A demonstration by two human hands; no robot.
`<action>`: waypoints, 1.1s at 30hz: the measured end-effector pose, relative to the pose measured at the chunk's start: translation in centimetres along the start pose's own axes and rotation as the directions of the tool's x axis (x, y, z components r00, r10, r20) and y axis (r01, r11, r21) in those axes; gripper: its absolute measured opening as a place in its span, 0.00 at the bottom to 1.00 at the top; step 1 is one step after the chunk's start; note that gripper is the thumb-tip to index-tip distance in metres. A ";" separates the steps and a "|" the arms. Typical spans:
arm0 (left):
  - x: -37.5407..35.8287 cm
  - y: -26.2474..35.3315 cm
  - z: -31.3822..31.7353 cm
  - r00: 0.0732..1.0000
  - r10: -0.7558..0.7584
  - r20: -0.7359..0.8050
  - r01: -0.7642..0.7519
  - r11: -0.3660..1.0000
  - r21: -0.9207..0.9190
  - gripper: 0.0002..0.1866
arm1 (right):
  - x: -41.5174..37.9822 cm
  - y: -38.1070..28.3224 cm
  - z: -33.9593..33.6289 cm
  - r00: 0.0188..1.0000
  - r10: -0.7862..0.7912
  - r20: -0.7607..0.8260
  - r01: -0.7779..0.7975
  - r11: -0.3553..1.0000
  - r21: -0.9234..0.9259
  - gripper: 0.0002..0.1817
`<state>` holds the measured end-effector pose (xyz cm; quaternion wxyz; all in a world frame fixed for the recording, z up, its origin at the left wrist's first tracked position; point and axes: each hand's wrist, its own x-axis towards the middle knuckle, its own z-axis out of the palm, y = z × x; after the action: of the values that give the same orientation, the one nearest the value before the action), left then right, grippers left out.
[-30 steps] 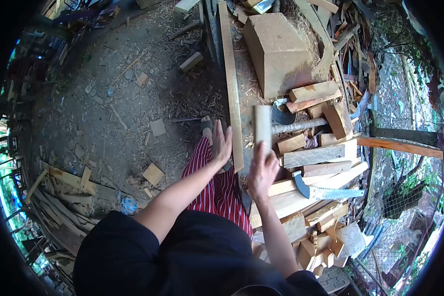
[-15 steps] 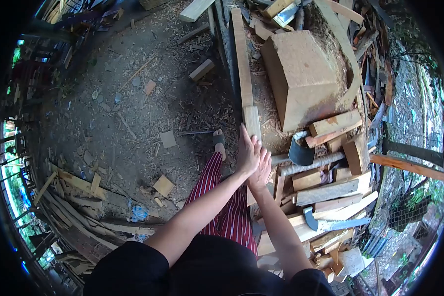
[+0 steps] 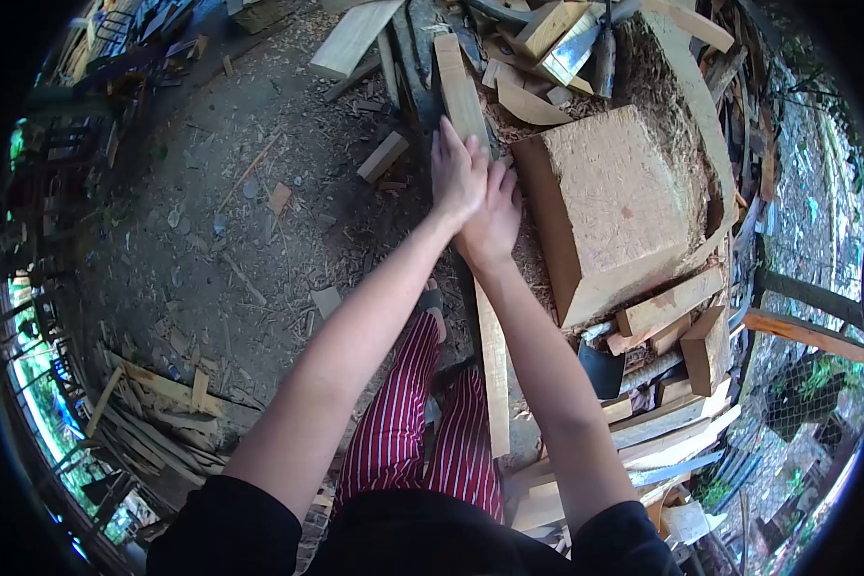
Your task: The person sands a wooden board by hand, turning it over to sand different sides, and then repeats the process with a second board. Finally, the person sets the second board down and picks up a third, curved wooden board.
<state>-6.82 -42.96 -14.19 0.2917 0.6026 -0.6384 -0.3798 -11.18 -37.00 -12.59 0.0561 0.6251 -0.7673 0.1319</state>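
Note:
My left hand (image 3: 458, 175) and my right hand (image 3: 492, 213) are pressed together over a pale wooden block (image 3: 464, 104), their fingers closed on its near part. The far part of the block shows beyond my fingertips. It lies flat along a long narrow wooden strip (image 3: 492, 370), which runs under my hands and past them at both ends. The strip's far end shows beyond the block. My palms hide the near end of the block.
A large cut timber block (image 3: 619, 182) stands right of my hands. Behind it is a hollowed log (image 3: 696, 125). Wood offcuts (image 3: 672, 302), a dark metal tool head (image 3: 602, 370) and a saw blade (image 3: 675, 468) lie at the right. Chips and a small block (image 3: 382, 156) lie on the ground (image 3: 202, 230).
Both hands have slid forward along the strip with the block, away from my body, and my arms are stretched further. The view has shifted, and more of the strip shows on the near side.

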 end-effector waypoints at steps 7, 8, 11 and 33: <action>11.2 -0.5 -0.9 0.997 0.074 0.029 -0.073 0.997 -0.028 0.40 | 9.0 -1.5 3.2 1.000 0.022 -0.009 -0.021 0.998 0.062 0.29; 12.1 0.0 -1.6 0.992 0.076 0.103 -0.078 0.997 0.016 0.40 | 9.7 -1.5 4.3 0.999 0.017 -0.046 -0.013 0.997 0.070 0.31; 13.1 0.5 -0.5 0.991 0.088 -0.098 -0.069 0.980 0.185 0.30 | 10.3 -1.0 4.7 0.998 0.021 0.066 -0.027 0.996 0.087 0.33; -40.4 -1.4 1.9 0.997 -0.052 0.051 0.053 0.999 -0.004 0.40 | -37.6 4.3 -11.0 0.879 0.087 0.468 -0.140 0.987 0.080 0.33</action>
<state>-3.44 -2.63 -12.95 0.2669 0.6084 -0.6286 -0.4043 -8.28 2.30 -12.04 -0.1713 0.5945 -0.7853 0.0245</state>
